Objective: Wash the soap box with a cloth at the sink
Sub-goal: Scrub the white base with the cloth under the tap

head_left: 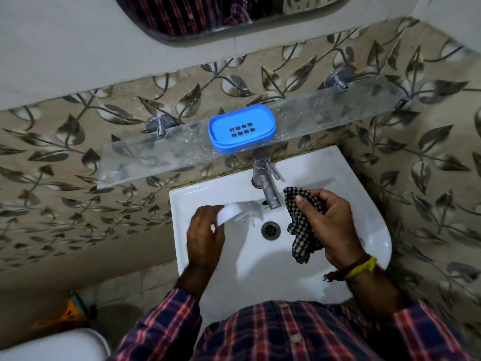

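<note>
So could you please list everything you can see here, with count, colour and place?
soap tray: 1, blue, on the shelf
shelf: 1, clear glass, on the wall above the sink
sink: 1, white, below the shelf
tap: 1, metal, at the sink's back
drain: 1, metal, in the basin
mirror: 1, top of view
lid: 1, white, blurred, in the left hand
cloth: 1, black-and-white check, in the right hand
hands: left, right, over the sink

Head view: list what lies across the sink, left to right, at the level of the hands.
left hand holding the white soap-box part → drain → checked cloth → right hand gripping it
</note>
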Demonstrator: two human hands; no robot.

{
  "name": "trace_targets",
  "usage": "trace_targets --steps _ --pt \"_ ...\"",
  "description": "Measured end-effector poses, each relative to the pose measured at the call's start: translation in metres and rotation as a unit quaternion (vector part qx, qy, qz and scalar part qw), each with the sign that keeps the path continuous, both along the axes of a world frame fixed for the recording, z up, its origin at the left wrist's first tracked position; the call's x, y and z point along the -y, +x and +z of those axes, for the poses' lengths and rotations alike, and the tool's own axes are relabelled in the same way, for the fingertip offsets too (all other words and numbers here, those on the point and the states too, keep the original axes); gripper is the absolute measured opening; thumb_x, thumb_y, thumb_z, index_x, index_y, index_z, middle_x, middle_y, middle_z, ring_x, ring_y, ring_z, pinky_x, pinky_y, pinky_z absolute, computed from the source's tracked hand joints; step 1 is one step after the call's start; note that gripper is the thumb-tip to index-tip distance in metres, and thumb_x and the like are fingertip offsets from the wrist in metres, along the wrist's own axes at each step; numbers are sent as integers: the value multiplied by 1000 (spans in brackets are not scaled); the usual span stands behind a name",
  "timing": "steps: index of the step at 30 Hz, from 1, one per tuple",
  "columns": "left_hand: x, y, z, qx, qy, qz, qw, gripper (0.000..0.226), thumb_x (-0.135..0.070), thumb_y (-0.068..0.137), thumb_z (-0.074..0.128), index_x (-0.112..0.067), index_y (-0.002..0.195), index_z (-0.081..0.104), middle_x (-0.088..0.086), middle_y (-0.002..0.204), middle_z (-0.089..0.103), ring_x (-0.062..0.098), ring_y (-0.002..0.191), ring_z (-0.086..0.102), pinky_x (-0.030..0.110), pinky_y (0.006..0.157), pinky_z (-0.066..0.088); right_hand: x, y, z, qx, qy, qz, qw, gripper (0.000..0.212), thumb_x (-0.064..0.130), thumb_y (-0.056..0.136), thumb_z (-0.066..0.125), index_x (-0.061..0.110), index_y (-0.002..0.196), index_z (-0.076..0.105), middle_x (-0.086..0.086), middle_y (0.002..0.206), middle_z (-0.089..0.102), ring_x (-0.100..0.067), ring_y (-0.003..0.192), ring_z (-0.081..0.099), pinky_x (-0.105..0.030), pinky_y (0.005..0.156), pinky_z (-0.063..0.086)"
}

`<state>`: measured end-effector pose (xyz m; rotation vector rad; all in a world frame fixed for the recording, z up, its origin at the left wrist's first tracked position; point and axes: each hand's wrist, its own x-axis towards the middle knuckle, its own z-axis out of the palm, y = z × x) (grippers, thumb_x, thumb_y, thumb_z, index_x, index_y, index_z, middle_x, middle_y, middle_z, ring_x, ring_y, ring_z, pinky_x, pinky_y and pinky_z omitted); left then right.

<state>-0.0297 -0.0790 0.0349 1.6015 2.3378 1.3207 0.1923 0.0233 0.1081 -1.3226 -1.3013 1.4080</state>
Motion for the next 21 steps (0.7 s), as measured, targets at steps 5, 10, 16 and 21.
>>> trace_targets --steps 5,10,16,21 --pt "5 18 18 -195 42 -25 980 25 2 84 58 2 102 75 20 94 70 32 91 62 35 81 50 3 -3 3 39 58 36 997 7 16 87 74 12 91 70 -12 80 74 -36 72 72 -51 68 61" --pt "-1 35 49 143 50 87 985 23 -4 86 67 -11 108 69 6 101 70 27 90 66 34 63 58 5 -3 2 62 70 59 994 7 16 82 78 16 86 72 3 75 74 -13 68 71 -23 62 56" --pt "-9 72 75 317 -2 -8 949 45 -43 90 70 -27 131 66 -11 120 73 8 106 70 43 79 64 8 -18 14 84 120 163 976 16 21 79 81 14 92 76 4 86 76 -9 84 71 -24 79 56" --pt "-8 81 82 318 -68 -180 929 60 -55 102 37 -33 156 24 -25 97 71 -3 87 65 23 77 58 -5 -19 26 -10 66 168 984 10 13 82 78 14 92 77 -1 87 78 -6 78 70 -28 78 59"
